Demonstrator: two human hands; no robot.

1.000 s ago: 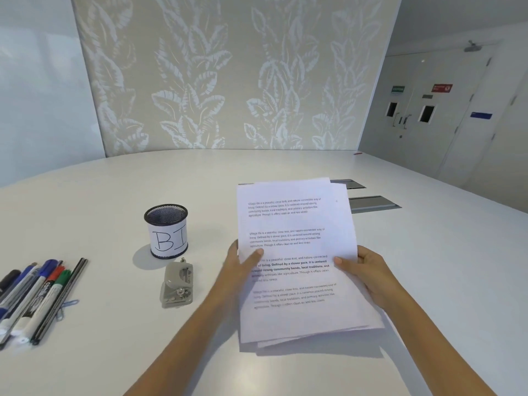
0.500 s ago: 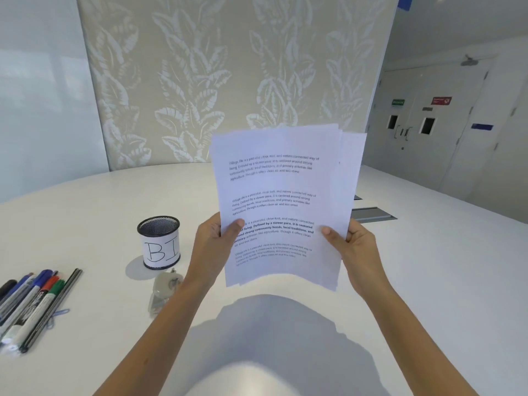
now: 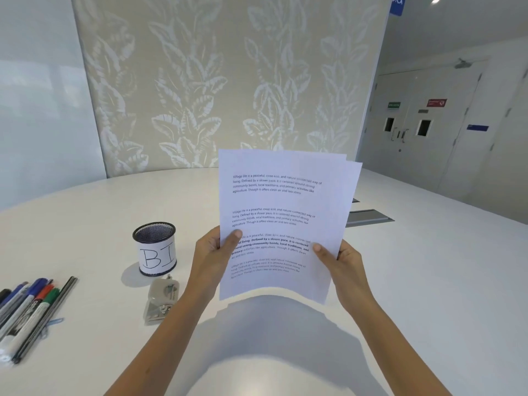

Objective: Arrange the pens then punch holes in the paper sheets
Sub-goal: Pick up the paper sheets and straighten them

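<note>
A stack of printed paper sheets [image 3: 283, 207] is held nearly upright above the white table, slightly fanned at the top right. My left hand [image 3: 213, 252] grips its left edge and my right hand [image 3: 340, 261] grips its right edge, thumbs on the front page. A grey hole punch [image 3: 161, 298] lies on the table left of my left forearm. Behind it stands a black mesh pen cup [image 3: 154, 248] labelled "BI", with nothing visible inside. Several pens and markers [image 3: 27, 312] lie side by side at the left edge.
The round white table [image 3: 428, 281] stretches wide to the right. Two grey cable hatches [image 3: 368, 217] sit flush in the table behind the sheets. A patterned wall panel and closed doors stand beyond the table.
Both hands lifted the sheets off the table to an upright hold, then lowered them slightly. Pens, cup and punch stayed in place.
</note>
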